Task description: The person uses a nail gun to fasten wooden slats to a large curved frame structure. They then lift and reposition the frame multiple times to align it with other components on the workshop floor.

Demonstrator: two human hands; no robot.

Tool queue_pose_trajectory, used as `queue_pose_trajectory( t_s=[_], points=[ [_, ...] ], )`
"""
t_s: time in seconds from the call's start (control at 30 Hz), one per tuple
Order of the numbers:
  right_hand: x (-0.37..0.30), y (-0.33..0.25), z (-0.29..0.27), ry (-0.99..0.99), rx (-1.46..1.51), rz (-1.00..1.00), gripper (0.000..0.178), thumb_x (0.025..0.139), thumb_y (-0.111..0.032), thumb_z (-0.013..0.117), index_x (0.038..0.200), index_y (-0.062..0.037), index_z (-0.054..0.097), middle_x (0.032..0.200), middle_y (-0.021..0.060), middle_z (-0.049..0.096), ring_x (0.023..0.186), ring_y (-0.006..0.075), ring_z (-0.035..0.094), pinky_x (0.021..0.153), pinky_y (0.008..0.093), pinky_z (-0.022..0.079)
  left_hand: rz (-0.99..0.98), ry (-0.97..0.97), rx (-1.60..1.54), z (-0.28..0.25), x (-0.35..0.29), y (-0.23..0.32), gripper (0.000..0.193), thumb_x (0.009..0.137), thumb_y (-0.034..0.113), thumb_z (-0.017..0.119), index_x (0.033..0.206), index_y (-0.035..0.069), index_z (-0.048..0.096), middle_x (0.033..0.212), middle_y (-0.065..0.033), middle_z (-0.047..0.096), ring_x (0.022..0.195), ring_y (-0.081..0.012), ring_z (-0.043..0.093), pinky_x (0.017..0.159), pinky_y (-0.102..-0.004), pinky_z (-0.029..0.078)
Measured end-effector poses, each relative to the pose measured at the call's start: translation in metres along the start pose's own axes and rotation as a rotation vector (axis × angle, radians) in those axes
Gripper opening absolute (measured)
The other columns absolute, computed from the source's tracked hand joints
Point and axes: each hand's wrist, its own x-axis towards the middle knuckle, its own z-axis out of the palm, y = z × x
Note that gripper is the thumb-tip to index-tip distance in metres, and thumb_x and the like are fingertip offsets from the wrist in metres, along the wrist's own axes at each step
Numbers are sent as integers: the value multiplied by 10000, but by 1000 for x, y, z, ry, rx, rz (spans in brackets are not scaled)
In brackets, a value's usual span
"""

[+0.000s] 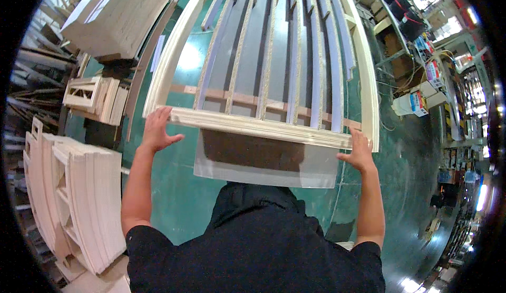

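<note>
A long pale wooden frame (253,126) lies before me, its near rail running across at hand height. My left hand (156,130) rests its fingers on the near left corner, with the thumb stretched away to the right. At the near right corner my right hand (360,151) lays its fingers over the rail, thumb pointing left. Both hands look open, not wrapped round the wood; the fingertips are partly hidden. Inside the frame, several long narrow strips (266,55) with rough edges run lengthwise. Across them, near this end, passes a pinkish wooden crosspiece (247,99).
Below the near rail juts a grey panel (263,174), close to my body. On the left stand a large stack of boards (124,16), smaller wooden frames (95,98) and stacked pale frames (84,198). A bench (392,34) and a white bucket (405,104) stand on the right.
</note>
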Motion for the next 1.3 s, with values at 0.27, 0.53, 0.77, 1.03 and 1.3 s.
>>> queue_pose_trajectory(
  t_s=[0.27, 0.53, 0.77, 1.03, 1.3],
  points=[
    [33, 45, 51, -162, -99, 26, 783, 619, -374, 963, 1248, -86, 598, 1249, 143, 655, 1237, 358, 587, 1104, 536, 409, 141, -247, 130, 3, 50, -27, 867, 568, 483, 962, 1285, 139, 617, 1246, -87, 611, 1247, -319, 554, 1146, -543, 341],
    [35, 48, 57, 58, 10, -121, 640, 590, -322, 974, 1072, -69, 637, 1021, 144, 690, 1047, 376, 659, 905, 498, 524, 102, -380, 329, 29, 54, -34, 715, 625, 504, 928, 1159, 145, 617, 1113, -62, 669, 1123, -281, 644, 1135, -580, 330],
    [42, 56, 61, -98, -61, -98, 605, 581, -376, 965, 977, -83, 615, 976, 137, 675, 977, 369, 655, 862, 505, 520, 183, -284, 103, 44, 52, -46, 648, 584, 375, 954, 1088, 131, 627, 1034, -76, 666, 1029, -321, 639, 959, -475, 465],
    [42, 61, 65, -75, -54, -111, 575, 585, -374, 963, 940, -96, 607, 940, 124, 669, 962, 357, 657, 851, 487, 520, 172, -321, 87, 35, 57, -39, 613, 578, 379, 964, 1048, 145, 647, 1002, -52, 675, 1019, -312, 640, 896, -466, 472],
    [42, 67, 60, -80, -64, -127, 573, 625, -402, 944, 989, -105, 616, 985, 117, 702, 979, 349, 690, 833, 496, 551, 176, -334, 127, 21, 64, -34, 591, 604, 391, 953, 1046, 134, 658, 1008, -64, 691, 1020, -301, 663, 877, -456, 490]
  ],
)
